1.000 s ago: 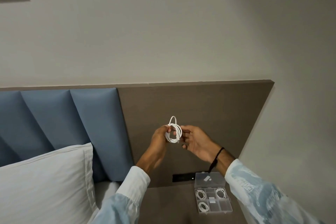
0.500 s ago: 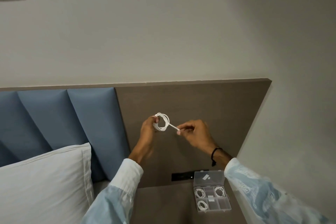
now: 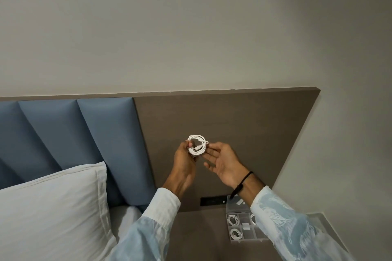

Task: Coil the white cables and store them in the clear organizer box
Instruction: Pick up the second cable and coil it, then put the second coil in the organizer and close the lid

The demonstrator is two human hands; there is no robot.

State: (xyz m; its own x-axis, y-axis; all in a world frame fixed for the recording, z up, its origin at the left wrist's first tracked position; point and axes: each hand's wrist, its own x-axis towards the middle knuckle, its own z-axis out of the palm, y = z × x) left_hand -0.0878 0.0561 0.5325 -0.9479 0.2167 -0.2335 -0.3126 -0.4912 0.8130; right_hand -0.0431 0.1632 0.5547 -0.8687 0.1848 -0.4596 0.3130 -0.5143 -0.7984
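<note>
A: Status, coil (image 3: 197, 144)?
B: Held up in front of headboard panel (image 3: 244, 133), well above nightstand (image 3: 197, 237). Wound into rough ring, ring face turned toward camera. One plug end visible across middle of ring; whether tucked or loose, can't tell.

A: Hands?
B: Left hand (image 3: 184, 165) grasping coil, thumb and fingers pinched on left rim. Right hand (image 3: 224, 164) spread, palm up and inward, fingers loosely extended; index tip at or just touching right rim. No grip on that side. Black band on right wrist.

A: Box (image 3: 244, 225) location rel. to coil?
B: Down and to right of hands, on nightstand, near wall edge. Lid up at back, leaning toward panel. Right forearm and sleeve (image 3: 290, 224) across right part of box, so some compartments hidden. Right hand nearer box; coil, though, in left.

A: Contents?
B: Three coiled cables seen: two in left column, one partly hidden at back right. Centre and front-middle compartments look free, apart from a small white item in centre; far right not visible.

A: Judgement on next move?
B: Prob. lower coil down-right to a free compartment, either by left reaching across or after handover to right. Risk: ring springing open if pinch eased before seated. Right sleeve needs clearing off box first.
</note>
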